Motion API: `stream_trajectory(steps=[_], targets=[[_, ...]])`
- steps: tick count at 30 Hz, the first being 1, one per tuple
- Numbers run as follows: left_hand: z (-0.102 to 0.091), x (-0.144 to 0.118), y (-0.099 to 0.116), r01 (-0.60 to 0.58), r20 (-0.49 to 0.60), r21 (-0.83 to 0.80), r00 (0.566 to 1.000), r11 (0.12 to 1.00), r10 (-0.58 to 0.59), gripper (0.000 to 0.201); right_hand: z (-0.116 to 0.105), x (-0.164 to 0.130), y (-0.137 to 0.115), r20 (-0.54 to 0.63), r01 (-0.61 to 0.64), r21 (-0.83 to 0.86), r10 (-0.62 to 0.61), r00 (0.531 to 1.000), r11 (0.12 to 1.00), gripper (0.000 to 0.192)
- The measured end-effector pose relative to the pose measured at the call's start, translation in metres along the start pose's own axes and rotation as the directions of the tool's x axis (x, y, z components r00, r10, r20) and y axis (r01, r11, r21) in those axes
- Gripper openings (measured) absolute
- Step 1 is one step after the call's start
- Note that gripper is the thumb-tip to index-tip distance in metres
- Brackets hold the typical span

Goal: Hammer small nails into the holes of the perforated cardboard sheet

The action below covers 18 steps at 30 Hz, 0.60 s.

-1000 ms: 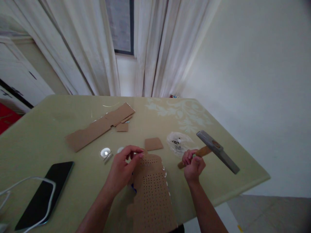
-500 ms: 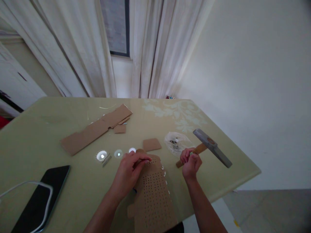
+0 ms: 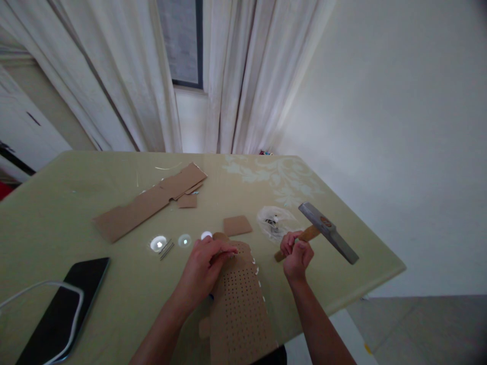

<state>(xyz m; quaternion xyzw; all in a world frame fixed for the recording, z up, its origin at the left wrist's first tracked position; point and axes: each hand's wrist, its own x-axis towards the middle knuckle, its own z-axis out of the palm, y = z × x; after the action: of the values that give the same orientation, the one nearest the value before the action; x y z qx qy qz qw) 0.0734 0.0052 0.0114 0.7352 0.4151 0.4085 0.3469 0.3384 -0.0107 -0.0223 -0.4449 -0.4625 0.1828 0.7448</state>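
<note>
My right hand grips the wooden handle of a hammer, whose grey metal head hangs out to the right above the table. A piece of brown cardboard with rows of small holes lies along the table's near edge. Over its far end, my left hand is closed in a pinch at the holes. Whatever sits between those fingertips is too small to name. Left of this hand lie thin metal rods and small round shiny discs.
A clear plastic bag with small dark pieces lies beyond my right hand. Cardboard strips and a small cardboard square rest farther back. At left is a black tablet with a white cable across it.
The hammer and my right hand have shifted slightly left in view. My left hand keeps its pinch at the same spot on the cardboard.
</note>
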Motion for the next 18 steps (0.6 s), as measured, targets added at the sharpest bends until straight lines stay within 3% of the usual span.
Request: stream_trajectory(steps=[10,18], targets=[[0.0001,0.0000,-0.0025,-0.107,-0.001,0.006,0.994,0.994,0.107,0.028,0.0017,0.0003,-0.0028,0.000,-0.008,-0.005,0.008,1.000,1.000,0.052],[0.0021,-0.0009,-0.0041,-0.089,-0.006,-0.022,0.996,0.996,0.089,0.027,0.0018,0.0006,-0.0023,0.015,0.016,0.017,-0.017,1.000,1.000,0.049]])
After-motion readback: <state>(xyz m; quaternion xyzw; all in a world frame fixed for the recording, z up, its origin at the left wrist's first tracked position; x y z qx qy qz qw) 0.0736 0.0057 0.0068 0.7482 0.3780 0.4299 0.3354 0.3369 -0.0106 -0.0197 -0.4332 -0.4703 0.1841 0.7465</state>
